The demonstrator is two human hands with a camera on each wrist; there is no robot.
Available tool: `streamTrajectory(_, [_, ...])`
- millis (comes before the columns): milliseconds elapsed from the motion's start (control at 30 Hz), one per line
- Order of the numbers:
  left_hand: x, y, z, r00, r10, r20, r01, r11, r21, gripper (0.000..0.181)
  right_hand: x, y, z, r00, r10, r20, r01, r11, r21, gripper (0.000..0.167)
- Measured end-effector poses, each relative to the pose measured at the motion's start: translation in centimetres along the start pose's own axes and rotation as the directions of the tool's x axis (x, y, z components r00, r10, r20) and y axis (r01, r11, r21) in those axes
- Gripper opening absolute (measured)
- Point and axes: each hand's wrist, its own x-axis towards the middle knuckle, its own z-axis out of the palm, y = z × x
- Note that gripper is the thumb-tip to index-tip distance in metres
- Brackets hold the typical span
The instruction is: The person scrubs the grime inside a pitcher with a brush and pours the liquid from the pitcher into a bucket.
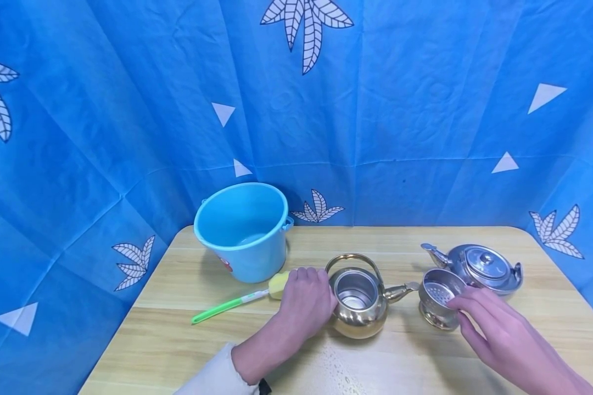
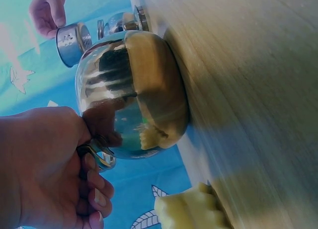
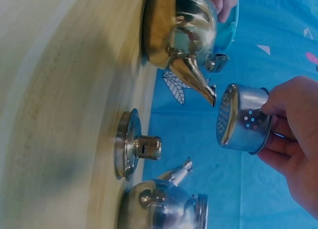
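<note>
My left hand [image 1: 308, 302] grips the handle of a gold metal teapot [image 1: 359, 323] that stands lidless on the table, its spout pointing right. In the left wrist view, the curled fingers [image 2: 97, 194] wrap that handle beside the shiny pot body [image 2: 134, 95]. My right hand [image 1: 504, 329] pinches the rim of a perforated metal tea strainer [image 3: 246, 119], held in the air right of the spout. Below the strainer, apart from it, a gold lid [image 3: 130, 145] lies on the table with its knob up. Part of the lid is hidden behind the strainer in the head view.
A silver teapot [image 1: 486, 266] with its lid on stands at the back right. At the back left is a blue bucket [image 1: 257, 258]. A sponge brush with a green handle [image 1: 217, 311] lies before it. Water drops wet the wooden table [image 1: 346, 376] near the front.
</note>
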Motion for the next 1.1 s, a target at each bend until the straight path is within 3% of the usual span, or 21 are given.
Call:
streamTrajectory(700, [0.1, -0.1, 0.1, 0.999, -0.002, 0.035, 0.003, 1.000, -0.019, 0.033, -1.6, -0.2, 0.7, 0.999, 0.008, 0.033, -0.009, 1.000, 0.010, 0.051])
streamTrajectory(1100, [0.1, 0.0, 0.1, 1.000, -0.004, -0.008, 0.004, 1.000, -0.012, 0.033, -2.4, -0.6, 1.4, 0.998, 0.014, 0.056, -0.013, 1.000, -0.026, 0.054])
